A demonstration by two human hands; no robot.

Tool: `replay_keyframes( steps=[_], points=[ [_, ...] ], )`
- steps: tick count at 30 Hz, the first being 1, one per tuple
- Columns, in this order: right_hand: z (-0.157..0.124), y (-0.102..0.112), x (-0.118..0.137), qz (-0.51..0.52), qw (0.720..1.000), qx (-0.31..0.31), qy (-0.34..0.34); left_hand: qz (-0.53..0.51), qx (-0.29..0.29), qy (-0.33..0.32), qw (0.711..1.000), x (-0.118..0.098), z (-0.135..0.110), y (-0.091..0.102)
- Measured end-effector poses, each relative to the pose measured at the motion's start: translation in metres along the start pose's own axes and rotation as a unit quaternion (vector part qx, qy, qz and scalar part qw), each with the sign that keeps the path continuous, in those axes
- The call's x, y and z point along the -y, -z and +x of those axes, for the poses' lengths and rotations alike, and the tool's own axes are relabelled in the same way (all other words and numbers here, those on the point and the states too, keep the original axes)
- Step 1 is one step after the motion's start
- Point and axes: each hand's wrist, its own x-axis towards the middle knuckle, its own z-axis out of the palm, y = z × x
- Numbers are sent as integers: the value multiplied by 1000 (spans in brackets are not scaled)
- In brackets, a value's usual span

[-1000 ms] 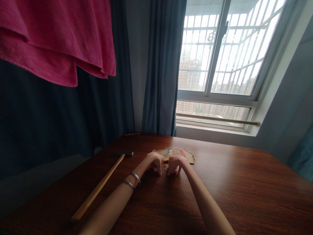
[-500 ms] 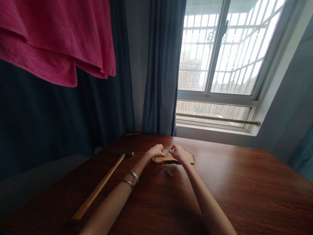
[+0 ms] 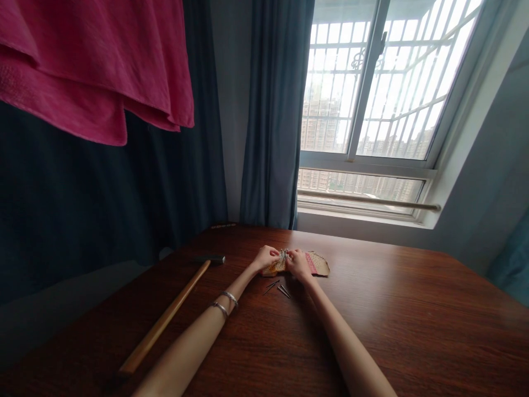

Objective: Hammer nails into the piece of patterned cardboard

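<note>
Both my hands meet at the far middle of a brown wooden table [image 3: 413, 331]. My left hand [image 3: 265, 257] and my right hand [image 3: 298, 263] are closed in a pinch on a small bunch of metal nails [image 3: 284, 255] held upright over a tan and pink piece of card packaging [image 3: 316, 263]. Several loose nails [image 3: 278, 287] lie on the table just in front of my hands. Two silver bangles [image 3: 225, 303] ring my left wrist.
A hammer with a long wooden handle [image 3: 165, 317] lies at the left of the table, its dark head [image 3: 209, 258] pointing away. Pink cloth [image 3: 95, 60] hangs overhead at upper left. Blue curtains [image 3: 273, 110] and a barred window [image 3: 384, 82] stand behind the table.
My hands left the loose nails on the table, reached forward to the card packaging, and now pinch the bunch of nails there.
</note>
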Motion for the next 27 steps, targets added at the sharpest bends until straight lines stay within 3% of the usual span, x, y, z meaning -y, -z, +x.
replay_keyframes(
  steps=[8,13,19,23,25,27],
  points=[
    [-5,0,5,16,999,-31,-15,89,-86,23,992,-22,-19,-13],
    [-10,4,10,31,998,-43,-38,93,-105,-18,990,-22,-21,-15],
    [-8,15,21,75,994,-10,-78,46,-107,9,993,-25,-16,-12],
    [0,36,28,110,984,101,-94,-2,-10,13,1000,-29,-9,12],
    [3,49,30,125,968,196,-95,-31,97,32,994,-30,-8,30],
    [3,60,32,129,940,301,-96,-27,253,49,966,-30,-9,44]
  ],
)
